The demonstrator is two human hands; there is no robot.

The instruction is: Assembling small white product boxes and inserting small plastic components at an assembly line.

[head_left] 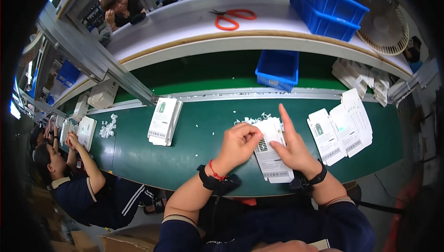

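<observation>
A flat white printed carton [273,162] with green markings lies in front of me, perhaps on others beneath it. My left hand [240,143] is closed in a pinch at its upper left edge; whatever the fingertips hold is hidden. Over the right side of the carton is my right hand [296,148], fingers stretched out away from me, its thumb against the carton's face. Just beyond the carton lies a heap of small white plastic pieces [249,120], partly covered by the hands and carton.
To the left sits a stack of flat cartons [162,121]; more cartons [340,127] fan out at right. A blue bin [277,69] stands behind. Red-handled scissors [231,18] and blue crates [326,9] occupy the shelf above. A co-worker [69,182] works at far left.
</observation>
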